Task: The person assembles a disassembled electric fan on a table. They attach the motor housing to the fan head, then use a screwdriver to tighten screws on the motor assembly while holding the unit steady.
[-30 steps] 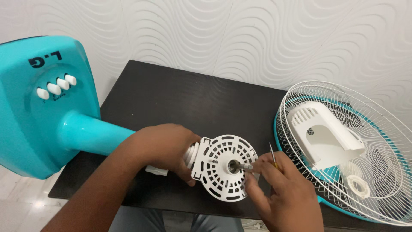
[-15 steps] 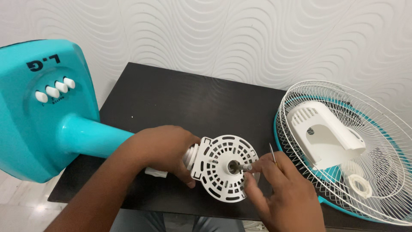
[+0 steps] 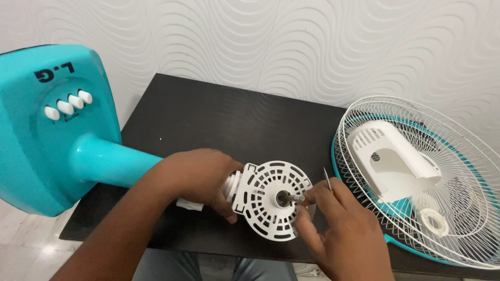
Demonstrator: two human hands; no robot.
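Fan motor head (image 3: 265, 200) lies on its side at the near edge of the black table (image 3: 219, 119), still joined to the turquoise stand (image 3: 52, 130) that tips off to the far side of the left hand (image 3: 195, 177). That hand is wrapped round the motor body behind the slotted white face plate, a sound place to grip: the whole assembly looks weighty and stiff, while the plate's thin plastic ribs look brittle. The right hand (image 3: 338, 229) pinches the short steel shaft (image 3: 297, 198) at the plate's centre between thumb and fingertips, with a thin metal tool (image 3: 328, 180) tucked among its fingers. Beyond the right hand, the white wire guard (image 3: 458, 156) rests like a shallow basket; in it sit a white plastic motor cover (image 3: 390, 161) and a small white ring nut (image 3: 434, 222).
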